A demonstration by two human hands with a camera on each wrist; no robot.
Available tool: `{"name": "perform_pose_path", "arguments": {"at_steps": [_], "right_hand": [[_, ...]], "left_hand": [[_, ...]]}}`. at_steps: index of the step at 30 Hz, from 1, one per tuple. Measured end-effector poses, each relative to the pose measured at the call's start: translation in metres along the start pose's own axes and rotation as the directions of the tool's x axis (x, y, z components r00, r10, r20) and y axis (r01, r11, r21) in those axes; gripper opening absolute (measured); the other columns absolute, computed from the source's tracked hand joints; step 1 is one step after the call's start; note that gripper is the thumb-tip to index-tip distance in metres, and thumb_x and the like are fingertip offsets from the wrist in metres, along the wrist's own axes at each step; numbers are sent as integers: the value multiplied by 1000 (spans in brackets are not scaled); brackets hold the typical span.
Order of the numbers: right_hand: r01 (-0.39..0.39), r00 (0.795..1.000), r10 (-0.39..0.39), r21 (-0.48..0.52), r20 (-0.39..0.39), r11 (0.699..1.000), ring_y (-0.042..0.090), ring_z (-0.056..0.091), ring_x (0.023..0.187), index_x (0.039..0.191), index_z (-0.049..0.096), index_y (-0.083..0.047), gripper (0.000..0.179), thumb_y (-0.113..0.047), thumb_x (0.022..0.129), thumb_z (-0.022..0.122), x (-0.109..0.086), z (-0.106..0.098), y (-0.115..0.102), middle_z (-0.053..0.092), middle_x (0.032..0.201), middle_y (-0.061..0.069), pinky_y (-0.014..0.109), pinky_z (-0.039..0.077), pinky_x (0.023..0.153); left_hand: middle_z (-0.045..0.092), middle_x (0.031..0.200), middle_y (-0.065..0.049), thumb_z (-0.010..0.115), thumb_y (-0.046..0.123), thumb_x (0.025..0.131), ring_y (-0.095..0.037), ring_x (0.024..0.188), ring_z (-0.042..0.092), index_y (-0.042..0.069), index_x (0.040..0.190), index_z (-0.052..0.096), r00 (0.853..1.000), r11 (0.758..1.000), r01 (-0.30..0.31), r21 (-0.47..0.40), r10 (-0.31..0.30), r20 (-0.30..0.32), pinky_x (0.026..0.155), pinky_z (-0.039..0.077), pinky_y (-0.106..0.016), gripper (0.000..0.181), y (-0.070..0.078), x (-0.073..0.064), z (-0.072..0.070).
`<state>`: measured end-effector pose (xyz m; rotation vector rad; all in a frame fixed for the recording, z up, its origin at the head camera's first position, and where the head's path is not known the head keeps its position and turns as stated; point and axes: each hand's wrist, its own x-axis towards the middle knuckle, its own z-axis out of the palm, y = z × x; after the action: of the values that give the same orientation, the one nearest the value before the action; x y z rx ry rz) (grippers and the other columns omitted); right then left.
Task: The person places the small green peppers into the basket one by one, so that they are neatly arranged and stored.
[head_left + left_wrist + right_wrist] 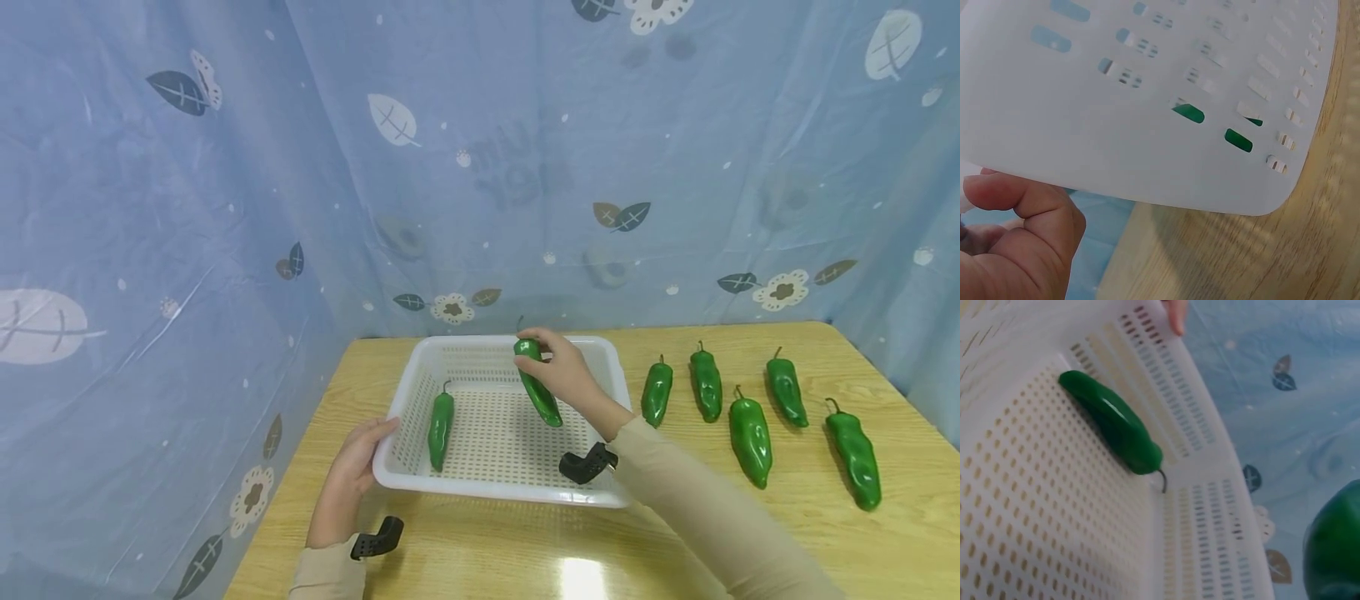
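My right hand (561, 368) pinches a green pepper (542, 398) near its stem end and holds it over the right half of a white perforated basket (501, 490). The right wrist view catches only part of this held pepper (1337, 550), at its right edge. Inside the basket, along the left wall, lies another green pepper (441, 429), with its thin stem toward the back. My left hand (358, 454) grips the basket's left rim, the thumb on the edge. From the left wrist view, the left hand (1029, 231) is curled at the rim of the basket (1072, 119).
Several green peppers lie apart on the wooden table (465, 550) right of the basket, among them a wide one (750, 437) and a long one (857, 458) at far right. A blue patterned curtain (480, 167) hangs behind the table and on its left side.
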<state>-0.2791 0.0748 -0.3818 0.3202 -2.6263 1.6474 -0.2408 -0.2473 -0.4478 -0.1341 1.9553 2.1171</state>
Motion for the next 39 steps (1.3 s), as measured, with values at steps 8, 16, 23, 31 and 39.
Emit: {"name": "perform_pose_path", "arguments": {"at_steps": [8,16,23,31,39], "right_hand": [[-44,999,44,10,-4,999,29,54,115,132,53,-18,45,-31,90,64,13,29,-3,58,126,11,42,55,78],[-77,997,77,29,7,997,27,58,108,131,54,-16,45,-28,89,65,22,49,-3,60,121,12,38,55,74],[-110,994,109,24,27,994,25,61,100,128,56,-15,41,-26,89,65,25,57,-1,61,117,11,37,55,73],[-124,991,124,3,48,992,26,60,103,127,56,-15,41,-27,89,66,27,64,4,61,119,11,37,55,75],[-110,990,115,-66,83,992,24,62,92,127,56,-12,41,-26,90,65,30,75,10,62,113,12,35,55,68]], "left_hand": [[46,135,-31,41,21,101,-38,120,53,-11,137,37,1000,1000,-4,1,4,11,94,49,-46,48,-1,-2,-4],[47,135,-30,41,19,100,-38,120,53,-10,136,39,1000,1000,-8,-14,8,-2,94,49,-46,46,0,-3,-4],[46,134,-32,42,19,100,-38,119,54,-13,135,37,1000,1000,-24,3,24,18,94,49,-46,48,0,-4,-4],[49,132,-30,43,19,100,-34,115,57,-13,135,37,999,1000,-27,-8,27,27,92,51,-42,47,1,-3,-3],[50,131,-30,43,19,100,-37,116,56,-13,134,40,999,999,-33,-18,33,11,92,50,-44,46,1,-2,-1]]}}
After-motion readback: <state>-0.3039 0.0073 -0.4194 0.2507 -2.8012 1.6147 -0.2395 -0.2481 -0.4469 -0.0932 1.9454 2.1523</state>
